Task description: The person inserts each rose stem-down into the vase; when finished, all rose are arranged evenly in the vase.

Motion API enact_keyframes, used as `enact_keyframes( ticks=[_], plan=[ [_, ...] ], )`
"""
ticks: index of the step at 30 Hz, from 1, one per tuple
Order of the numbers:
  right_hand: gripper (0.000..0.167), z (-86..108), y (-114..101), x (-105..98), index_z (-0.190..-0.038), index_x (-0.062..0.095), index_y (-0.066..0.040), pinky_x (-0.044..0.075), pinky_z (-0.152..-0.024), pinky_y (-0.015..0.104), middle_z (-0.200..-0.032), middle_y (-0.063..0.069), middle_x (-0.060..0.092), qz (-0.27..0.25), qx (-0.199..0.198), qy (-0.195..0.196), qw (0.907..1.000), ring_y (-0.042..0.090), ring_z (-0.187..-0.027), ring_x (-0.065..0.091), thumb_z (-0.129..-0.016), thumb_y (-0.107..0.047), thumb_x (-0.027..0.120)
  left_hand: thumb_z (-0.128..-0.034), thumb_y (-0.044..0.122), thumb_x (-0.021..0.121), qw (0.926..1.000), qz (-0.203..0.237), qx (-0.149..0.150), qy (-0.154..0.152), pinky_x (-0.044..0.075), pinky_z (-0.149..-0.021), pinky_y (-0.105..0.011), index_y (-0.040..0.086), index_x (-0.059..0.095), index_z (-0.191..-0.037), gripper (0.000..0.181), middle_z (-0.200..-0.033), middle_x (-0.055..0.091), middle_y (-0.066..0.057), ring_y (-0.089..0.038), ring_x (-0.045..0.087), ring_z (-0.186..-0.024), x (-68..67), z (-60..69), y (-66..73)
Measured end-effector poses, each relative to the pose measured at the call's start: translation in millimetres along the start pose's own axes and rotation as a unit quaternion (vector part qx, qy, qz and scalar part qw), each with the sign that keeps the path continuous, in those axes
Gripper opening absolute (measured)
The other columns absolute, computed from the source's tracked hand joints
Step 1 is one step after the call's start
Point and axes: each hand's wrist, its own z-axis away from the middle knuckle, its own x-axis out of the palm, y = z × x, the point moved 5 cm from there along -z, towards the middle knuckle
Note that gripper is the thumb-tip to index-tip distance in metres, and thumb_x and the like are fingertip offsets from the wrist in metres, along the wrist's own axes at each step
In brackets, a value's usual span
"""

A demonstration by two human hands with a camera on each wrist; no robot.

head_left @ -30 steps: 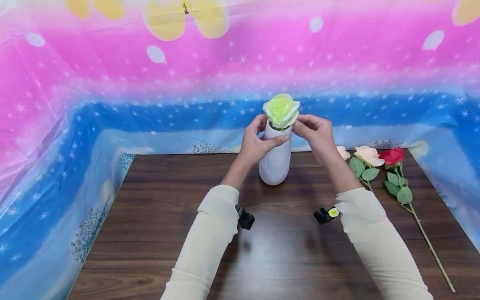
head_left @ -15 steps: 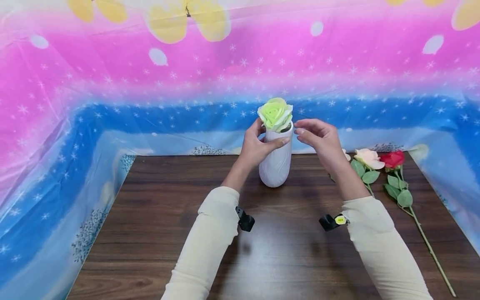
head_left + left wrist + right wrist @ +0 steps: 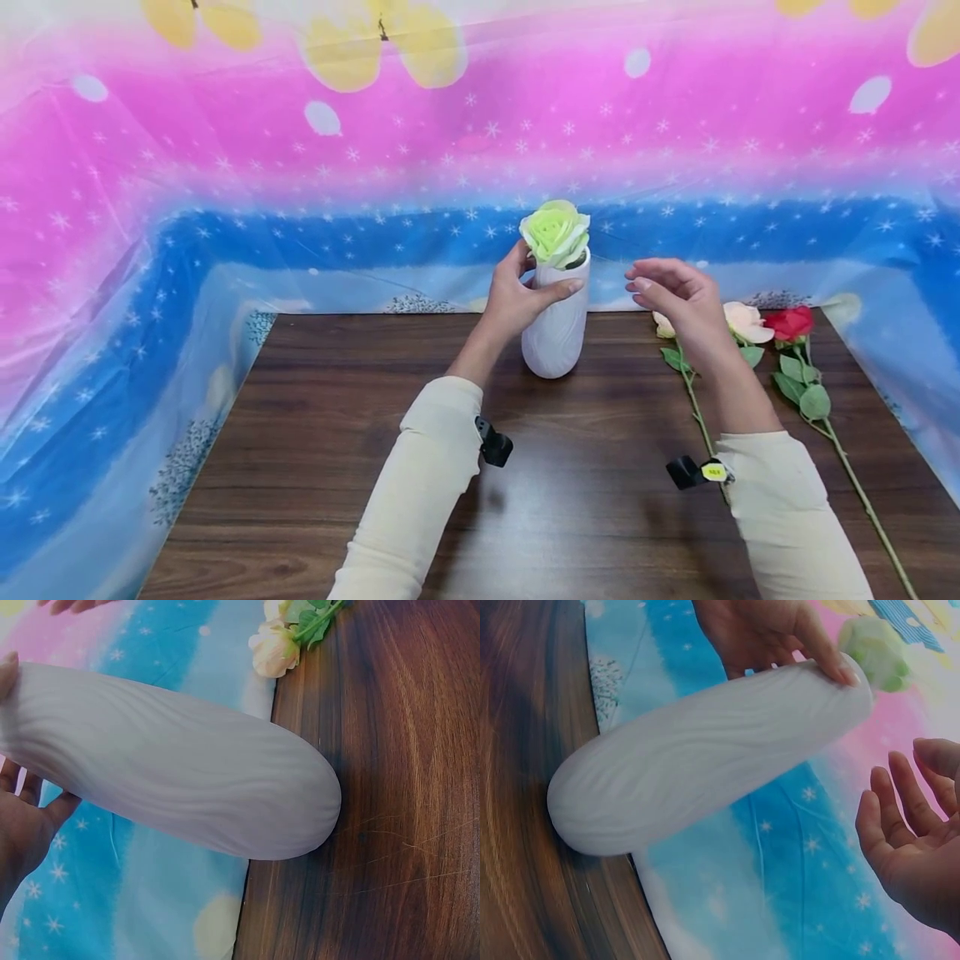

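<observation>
A white vase (image 3: 555, 333) with a wavy relief stands upright near the table's back edge. Its neck is gripped by my left hand (image 3: 517, 296), thumb across the front and fingers behind. A pale green artificial rose (image 3: 556, 233) sits in the mouth, its head leaning to the left side of the rim; its stem is hidden inside. To the right of the vase and apart from it, my right hand (image 3: 686, 304) hangs in the air with loosely bent fingers and nothing in them. In the right wrist view, the fingers of that right hand (image 3: 919, 840) are spread apart.
Right of the vase lie artificial roses on the dark wooden table (image 3: 360, 433): a red rose (image 3: 789, 323), a pale pink rose (image 3: 748, 323) and a cream rose (image 3: 663, 325), partly behind my right hand. A patterned cloth (image 3: 390, 150) hangs behind the table.
My right hand has left the green rose and moved right and slightly down, away from the vase. The rose head has tipped left in the rim. My left hand still holds the vase.
</observation>
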Motion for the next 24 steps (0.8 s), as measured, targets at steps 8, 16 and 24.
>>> enact_keyframes(
  ticks=[8,16,24],
  plan=[
    [0.024,22.3,-1.0,-27.7,-0.122,0.071,-0.011,0.058,-0.085,0.016,-0.108,-0.010,0.076,0.016,-0.002,-0.013,0.9998,0.004,-0.097,0.073,-0.099,-0.007,0.065,-0.0847,0.021,0.084,1.0000,0.001,0.005,0.005,0.047,-0.112,-0.054,0.021,0.050,-0.145,0.069,-0.139,0.059,-0.005,-0.026,0.057,-0.130,1.4,-0.4,-0.9],
    [0.024,45.4,17.9,-66.6,-0.118,0.072,-0.010,0.059,-0.081,0.015,-0.104,-0.008,0.078,-0.014,0.009,0.025,0.9996,0.003,-0.092,0.075,-0.098,0.000,0.063,-0.0848,0.021,0.084,1.0000,0.006,0.002,0.004,0.048,-0.112,-0.051,0.021,0.051,-0.144,0.067,-0.138,0.059,-0.005,-0.027,0.058,-0.129,-0.3,0.8,-2.7],
    [0.021,70.5,55.1,-96.7,-0.112,0.072,-0.017,0.059,-0.075,0.013,-0.099,-0.012,0.078,-0.013,0.065,0.073,0.9951,0.000,-0.086,0.075,-0.098,-0.004,0.065,-0.0849,0.023,0.084,1.0000,0.005,0.002,-0.002,0.048,-0.112,-0.051,0.020,0.050,-0.145,0.069,-0.140,0.059,-0.006,-0.026,0.057,-0.129,1.4,0.1,-3.5]
  ],
)
